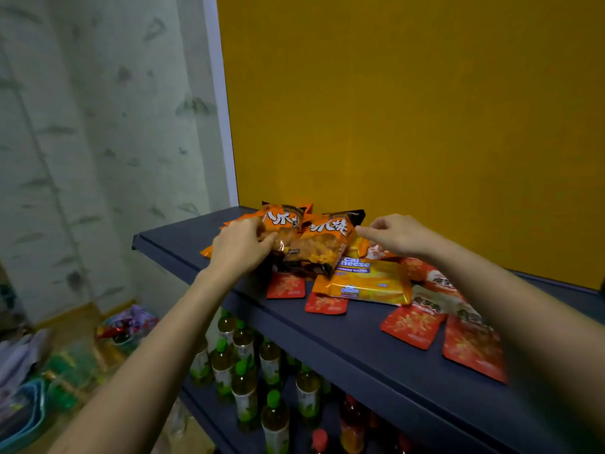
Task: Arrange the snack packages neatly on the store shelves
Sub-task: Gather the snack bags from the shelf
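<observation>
On the dark blue shelf (pixel 343 342) lie two orange chip bags. My left hand (pixel 240 249) grips the left chip bag (pixel 281 221) at its lower edge. The second chip bag (pixel 324 244) leans against it on the right. My right hand (pixel 397 235) hovers with curled fingers just right of that bag's top corner; no package is visibly in it. A yellow cheese wafer pack (pixel 366 281) lies in front, over several small red snack packets (pixel 286 285). More red packets (pixel 412 326) spread toward the right under my right forearm.
A yellow back panel (pixel 409 109) rises behind the shelf. Below it stand several green-capped tea bottles (pixel 244 371) and red-capped bottles (pixel 352 417). Baskets and bags (pixel 127 326) sit on the floor at left beside a patterned curtain (pixel 98 126).
</observation>
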Demonstrator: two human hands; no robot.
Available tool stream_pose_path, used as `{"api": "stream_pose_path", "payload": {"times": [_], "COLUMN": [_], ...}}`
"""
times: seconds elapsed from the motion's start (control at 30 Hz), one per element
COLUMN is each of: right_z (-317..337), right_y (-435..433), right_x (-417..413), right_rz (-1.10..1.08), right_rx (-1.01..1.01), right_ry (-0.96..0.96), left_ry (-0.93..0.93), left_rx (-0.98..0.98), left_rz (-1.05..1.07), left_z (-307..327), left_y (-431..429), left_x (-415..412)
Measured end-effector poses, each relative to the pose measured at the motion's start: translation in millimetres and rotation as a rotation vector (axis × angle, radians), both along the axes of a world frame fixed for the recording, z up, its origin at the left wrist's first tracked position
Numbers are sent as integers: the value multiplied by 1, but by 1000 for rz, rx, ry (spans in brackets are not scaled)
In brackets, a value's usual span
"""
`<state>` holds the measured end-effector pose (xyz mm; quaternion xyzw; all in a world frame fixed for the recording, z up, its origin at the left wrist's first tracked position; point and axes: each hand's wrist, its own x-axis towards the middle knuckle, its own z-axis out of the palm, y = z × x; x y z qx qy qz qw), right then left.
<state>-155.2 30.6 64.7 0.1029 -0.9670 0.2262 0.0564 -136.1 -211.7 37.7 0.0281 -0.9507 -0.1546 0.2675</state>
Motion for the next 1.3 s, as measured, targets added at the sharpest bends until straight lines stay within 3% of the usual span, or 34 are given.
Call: {"api": "stream_pose_path", "payload": {"times": [0.17,0.4,0.67,0.93,1.1,1.3], "right_z": [-6,-14,-26,-26,-19,-4], "right_y": [-23,-55,-88,-110,-112,-89], "right_x": [-22,-40,-45,-40,-32,3], "right_rz": [-116,-300,-473,-576,-586,-606], "right_rx": [-103,-223,-400,-603,-783,-954], "right_ry": [-50,-150,-175,-59,44,161], "left_ry": [-77,-302,-390,-292,-417,-500], "left_rx": [36,260,589,833,1150,1272], "left_rz": [-102,-303,-497,-658,-755,-911], "left_z": [-6,5,-6,-4,3,26], "left_y": [-29,-42,-46,-50,-58,-35], "left_x": [-56,-108,-134,-128,-127,-111]}}
